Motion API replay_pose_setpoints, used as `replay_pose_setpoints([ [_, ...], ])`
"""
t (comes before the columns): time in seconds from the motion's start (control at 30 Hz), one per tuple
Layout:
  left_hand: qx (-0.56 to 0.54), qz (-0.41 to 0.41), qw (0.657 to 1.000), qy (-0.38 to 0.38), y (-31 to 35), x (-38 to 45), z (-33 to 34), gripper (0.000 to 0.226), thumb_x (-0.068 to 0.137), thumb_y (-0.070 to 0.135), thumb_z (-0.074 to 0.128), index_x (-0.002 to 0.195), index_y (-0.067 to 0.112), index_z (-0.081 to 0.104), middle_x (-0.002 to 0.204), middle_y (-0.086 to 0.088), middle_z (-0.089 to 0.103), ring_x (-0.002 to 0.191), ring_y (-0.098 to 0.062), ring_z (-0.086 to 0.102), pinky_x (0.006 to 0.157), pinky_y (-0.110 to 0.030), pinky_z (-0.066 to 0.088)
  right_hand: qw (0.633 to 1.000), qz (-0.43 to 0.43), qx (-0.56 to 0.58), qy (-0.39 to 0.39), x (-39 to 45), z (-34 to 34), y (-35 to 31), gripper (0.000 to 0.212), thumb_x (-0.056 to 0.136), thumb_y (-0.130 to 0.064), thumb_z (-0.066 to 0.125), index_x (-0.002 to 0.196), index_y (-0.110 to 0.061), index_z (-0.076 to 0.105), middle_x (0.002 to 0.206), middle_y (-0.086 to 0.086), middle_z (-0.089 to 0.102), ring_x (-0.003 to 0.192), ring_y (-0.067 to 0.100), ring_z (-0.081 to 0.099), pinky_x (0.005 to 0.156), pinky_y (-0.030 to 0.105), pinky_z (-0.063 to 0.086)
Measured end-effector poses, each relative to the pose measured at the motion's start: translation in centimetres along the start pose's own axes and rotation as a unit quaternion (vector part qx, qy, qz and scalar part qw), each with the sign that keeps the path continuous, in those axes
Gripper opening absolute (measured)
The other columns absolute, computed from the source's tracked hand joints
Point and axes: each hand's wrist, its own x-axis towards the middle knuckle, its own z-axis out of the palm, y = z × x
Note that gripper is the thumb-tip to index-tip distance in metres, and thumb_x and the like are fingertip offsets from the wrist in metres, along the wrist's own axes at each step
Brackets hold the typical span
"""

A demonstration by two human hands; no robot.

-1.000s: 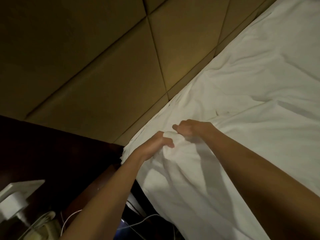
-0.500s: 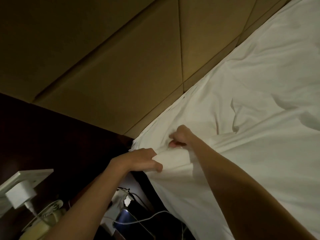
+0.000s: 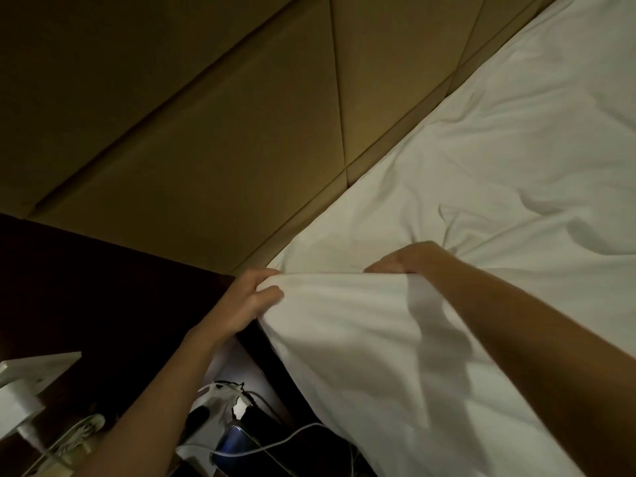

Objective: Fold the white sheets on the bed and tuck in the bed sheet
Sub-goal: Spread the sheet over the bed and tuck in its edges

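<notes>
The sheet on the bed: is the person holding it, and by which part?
Yes. Both hands grip the white sheet along its raised edge near the headboard: the left hand at the corner end, the right hand farther along the same edge.

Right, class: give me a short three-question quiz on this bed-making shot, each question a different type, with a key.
1. True or false: both hands grip the white sheet.
2. Which hand is nearer the padded headboard corner of the bed? A) left hand B) right hand
3. Fill in: the sheet edge between the hands is pulled ____ (taut/slack).

Key: 1 true; 2 A; 3 taut.
</notes>
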Motion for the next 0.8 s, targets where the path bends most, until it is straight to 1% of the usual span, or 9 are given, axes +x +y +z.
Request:
replay_pose_setpoints([
  [0.1, 0.065, -0.033, 0.997, 0.028, -2.2, 0.0, -0.7, 0.054, 0.059, 0.047, 0.055, 0.075, -0.004, 0.058, 0.068, -0.002, 0.050, 0.068, -0.011, 0.048, 0.061, -0.028, 0.034, 0.997, -0.024, -0.007, 0.078, -1.4, -2.0, 3.3, 0.053, 0.096, -0.056, 0.032, 0.134, -0.021, 0.047, 0.143, 0.006, 0.042, 0.131, 0.025, 0.039, 0.107, 0.037, 0.028],
  [0.17, 0.136, -0.080, 0.987, 0.042, -3.7, 0.2, -1.2, 0.058, 0.054, 0.053, 0.053, 0.076, 0.000, 0.060, 0.069, -0.009, 0.057, 0.069, -0.014, 0.053, 0.062, -0.030, 0.037, 0.993, -0.060, 0.002, 0.100, -1.6, -3.5, 4.9, 0.029, 0.097, -0.045, 0.040, 0.098, -0.020, 0.054, 0.112, 0.008, 0.053, 0.104, 0.025, 0.051, 0.093, 0.035, 0.039],
  [0.23, 0.179, -0.137, 0.973, 0.043, -4.8, 0.4, -1.2, 0.061, 0.050, 0.058, 0.052, 0.083, 0.008, 0.065, 0.080, -0.005, 0.067, 0.078, -0.018, 0.062, 0.071, -0.032, 0.046, 0.991, -0.033, 0.049, 0.123, -1.5, -4.7, 6.0, 0.024, 0.089, -0.039, 0.050, 0.076, -0.019, 0.050, 0.085, 0.003, 0.053, 0.076, 0.020, 0.051, 0.072, 0.030, 0.037],
  [0.37, 0.197, -0.214, 0.955, 0.062, -5.9, 1.3, -0.1, 0.048, 0.057, 0.052, 0.055, 0.087, 0.015, 0.062, 0.092, -0.006, 0.066, 0.091, -0.028, 0.062, 0.085, -0.040, 0.050, 0.988, 0.019, -0.101, 0.113, -1.4, -6.0, 6.3, 0.016, 0.068, -0.026, 0.061, 0.060, -0.017, 0.050, 0.065, 0.001, 0.052, 0.060, 0.020, 0.049, 0.066, 0.028, 0.037],
  [0.43, 0.192, -0.237, 0.949, 0.074, -5.8, 1.8, 0.5, 0.055, 0.057, 0.049, 0.054, 0.097, 0.012, 0.062, 0.100, -0.007, 0.065, 0.096, -0.029, 0.061, 0.085, -0.038, 0.050, 0.967, -0.002, -0.166, 0.194, -1.2, -6.0, 6.2, 0.008, 0.080, -0.022, 0.060, 0.076, -0.016, 0.057, 0.078, 0.002, 0.059, 0.071, 0.019, 0.058, 0.073, 0.030, 0.040],
  [0.5, 0.211, -0.262, 0.937, 0.096, -5.7, 2.5, 1.1, 0.061, 0.060, 0.044, 0.055, 0.108, 0.007, 0.060, 0.110, -0.010, 0.060, 0.104, -0.032, 0.058, 0.085, -0.034, 0.047, 0.912, -0.027, -0.199, 0.358, -0.5, -6.3, 6.3, 0.017, 0.093, -0.019, 0.047, 0.102, -0.015, 0.060, 0.099, 0.006, 0.064, 0.094, 0.024, 0.061, 0.086, 0.034, 0.037],
  [0.57, 0.257, -0.279, 0.916, 0.132, -6.0, 3.1, 1.5, 0.049, 0.074, 0.033, 0.060, 0.112, 0.003, 0.058, 0.115, -0.015, 0.058, 0.106, -0.035, 0.056, 0.083, -0.034, 0.047, 0.860, -0.034, -0.201, 0.467, -0.2, -6.6, 6.3, 0.023, 0.096, -0.016, 0.042, 0.109, -0.016, 0.061, 0.101, 0.008, 0.066, 0.099, 0.027, 0.059, 0.092, 0.036, 0.033],
  [0.67, 0.302, -0.297, 0.893, 0.149, -6.5, 3.5, 1.8, 0.038, 0.084, 0.027, 0.061, 0.114, 0.004, 0.058, 0.117, -0.018, 0.059, 0.108, -0.036, 0.056, 0.086, -0.038, 0.049, 0.874, -0.022, -0.252, 0.415, -0.1, -6.2, 7.0, 0.028, 0.095, -0.034, 0.045, 0.113, -0.019, 0.060, 0.112, 0.006, 0.062, 0.110, 0.024, 0.052, 0.097, 0.038, 0.031],
  [0.8, 0.357, -0.304, 0.872, 0.137, -7.0, 3.1, 2.1, 0.033, 0.084, 0.030, 0.060, 0.111, 0.012, 0.061, 0.110, -0.016, 0.060, 0.107, -0.034, 0.053, 0.082, -0.037, 0.047, 0.881, 0.106, -0.358, 0.290, -0.5, -5.3, 10.3, 0.042, 0.086, -0.040, 0.052, 0.126, -0.025, 0.052, 0.123, 0.001, 0.049, 0.118, 0.019, 0.047, 0.097, 0.034, 0.034],
])
